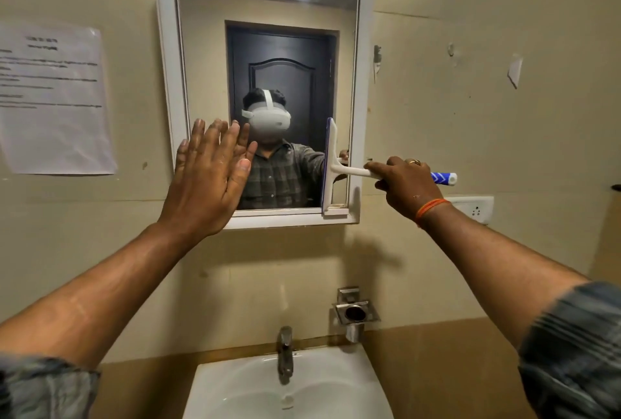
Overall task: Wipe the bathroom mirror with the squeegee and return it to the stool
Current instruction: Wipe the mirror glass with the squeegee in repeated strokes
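Squeegee (331, 166) blade left of right hand (405, 183)

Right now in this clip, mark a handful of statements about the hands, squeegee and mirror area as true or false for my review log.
1. The right hand grips the squeegee by its handle. True.
2. The squeegee blade stands upright near the right edge of the mirror. True.
3. The left hand is closed into a fist around a cloth. False: it is open and flat, fingers spread, holding nothing.
4. A sheet of paper hangs on the wall right of the mirror. False: it hangs to the left.
5. A tap stands over the sink below the mirror. True.
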